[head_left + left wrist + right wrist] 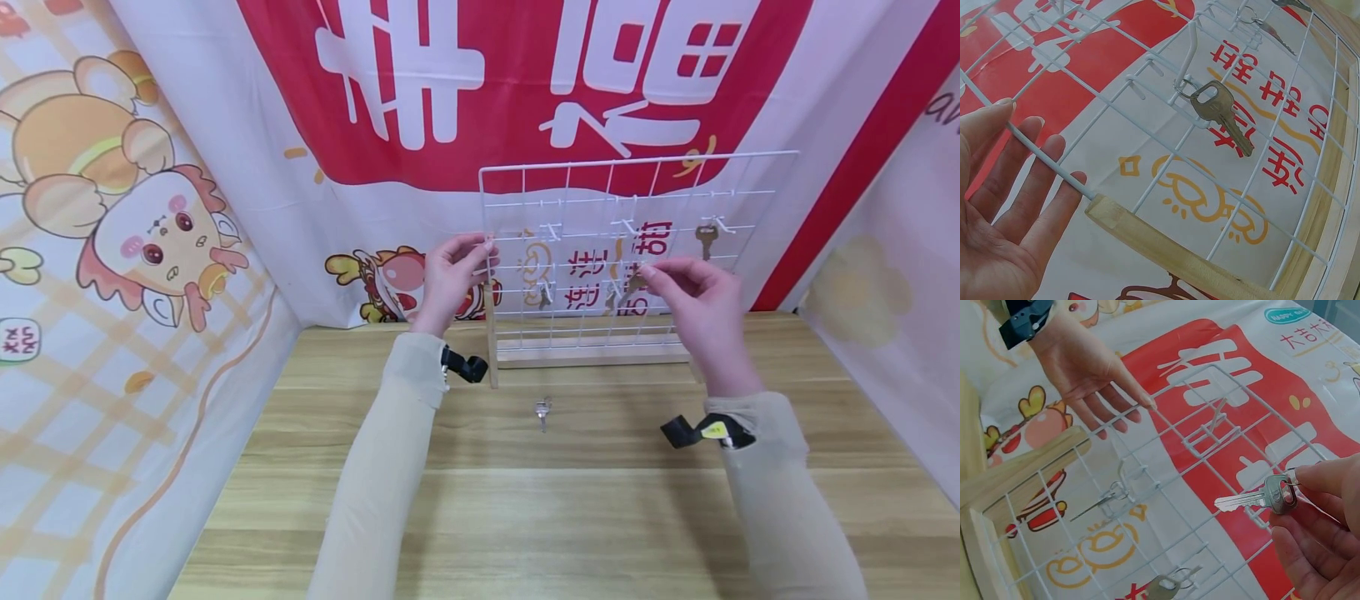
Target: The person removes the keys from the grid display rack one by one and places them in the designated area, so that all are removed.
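Note:
My left hand (pixel 453 275) grips the left upright wire of a white grid rack (pixel 567 265), thumb in front and fingers behind. My right hand (pixel 701 304) holds a silver key (pixel 1266 497) by its ring between thumb and fingers, in front of the grid's middle. In the left wrist view one key (pixel 1219 109) hangs by its ring from a lower hook, and another key (pixel 1279 36) hangs farther along. The head view has a brass-coloured key (pixel 706 239) on the upper right hook. A loose key (pixel 543 410) lies on the table before the rack.
The rack stands on a wooden base (pixel 592 358) near the back of the wood-grain table (pixel 525 517). Upper left hook (pixel 551 230) and upper middle hook (pixel 624 225) carry no key. A printed cloth (pixel 420 167) hangs behind.

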The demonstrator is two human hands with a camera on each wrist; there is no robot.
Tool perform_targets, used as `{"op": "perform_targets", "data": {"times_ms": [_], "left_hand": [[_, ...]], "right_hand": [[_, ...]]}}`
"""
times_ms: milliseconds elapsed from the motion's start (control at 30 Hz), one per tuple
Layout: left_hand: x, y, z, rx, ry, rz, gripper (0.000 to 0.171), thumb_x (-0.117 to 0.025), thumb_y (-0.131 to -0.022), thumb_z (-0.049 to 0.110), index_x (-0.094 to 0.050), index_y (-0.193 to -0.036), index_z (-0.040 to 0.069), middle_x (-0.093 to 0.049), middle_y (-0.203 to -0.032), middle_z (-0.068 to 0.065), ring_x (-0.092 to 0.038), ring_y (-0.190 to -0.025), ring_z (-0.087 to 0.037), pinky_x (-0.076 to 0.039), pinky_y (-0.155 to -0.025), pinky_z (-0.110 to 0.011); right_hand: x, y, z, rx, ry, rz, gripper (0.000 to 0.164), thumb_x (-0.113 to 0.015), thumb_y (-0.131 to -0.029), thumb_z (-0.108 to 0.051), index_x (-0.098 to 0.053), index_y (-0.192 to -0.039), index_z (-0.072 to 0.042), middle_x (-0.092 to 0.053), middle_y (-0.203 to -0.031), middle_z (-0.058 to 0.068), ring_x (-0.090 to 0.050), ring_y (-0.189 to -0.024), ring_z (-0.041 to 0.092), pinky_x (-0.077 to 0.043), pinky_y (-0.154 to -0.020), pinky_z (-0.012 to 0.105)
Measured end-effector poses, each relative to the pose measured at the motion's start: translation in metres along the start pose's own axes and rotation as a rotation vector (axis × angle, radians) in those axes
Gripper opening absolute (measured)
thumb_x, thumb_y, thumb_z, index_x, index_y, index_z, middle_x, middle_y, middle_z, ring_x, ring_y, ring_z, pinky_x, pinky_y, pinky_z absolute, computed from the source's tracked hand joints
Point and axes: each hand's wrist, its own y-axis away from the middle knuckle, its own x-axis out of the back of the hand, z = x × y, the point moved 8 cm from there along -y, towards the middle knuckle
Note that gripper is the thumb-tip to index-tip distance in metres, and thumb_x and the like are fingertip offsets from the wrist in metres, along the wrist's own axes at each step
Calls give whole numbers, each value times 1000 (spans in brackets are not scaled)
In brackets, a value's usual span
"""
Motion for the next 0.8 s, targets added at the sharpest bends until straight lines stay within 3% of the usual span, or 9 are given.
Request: {"op": "perform_targets", "data": {"times_ms": [533, 800], "left_hand": [[0, -1, -1, 5, -8, 6, 27, -72, -97, 26, -73, -120, 13, -73, -111, -11, -72, -100, -27, -59, -88, -38], [0, -1, -1, 3, -12, 1, 28, -72, -97, 27, -73, -120, 13, -73, -112, -11, -72, -101, -27, -59, -88, -38]], "right_hand": [[-22, 15, 41, -61, 19, -63, 41, -77, -92, -37, -72, -117, -5, -70, -112, 6, -65, -95, 17, -55, -80, 19], [-35, 23, 66, -84, 81, -107, 39, -76, -93, -39, -73, -114, -6, -70, -107, 7, -66, -91, 17, -55, -74, 20]]}}
